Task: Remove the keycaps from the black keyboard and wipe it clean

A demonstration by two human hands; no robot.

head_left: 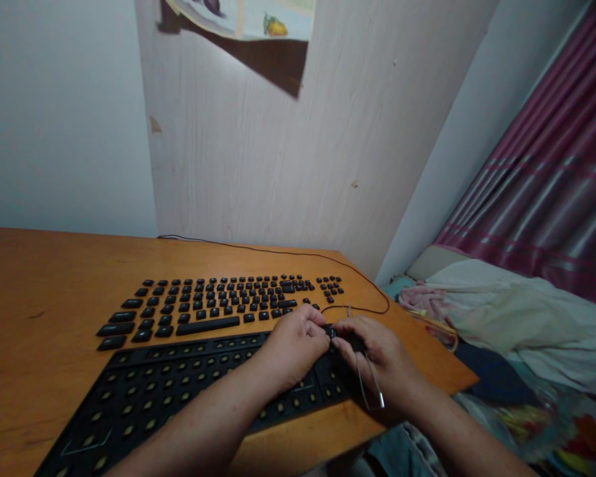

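A black keyboard base [179, 387] with its keycaps off lies on the wooden desk [40, 311] in front of me. The removed black keycaps [218, 305] are laid out in rows on the desk behind it. My left hand [295, 344] and my right hand [377, 354] meet over the keyboard's right end, fingers curled. Between their fingertips is a small black keycap [332, 331]. A thin wire keycap puller [370, 384] hangs under my right hand.
A black cable [298, 253] runs along the desk's back and loops near the right edge. A wood-grain wall panel [288, 152] rises behind the desk. A bed with crumpled cloths [506, 318] and a striped curtain [551, 185] lie to the right.
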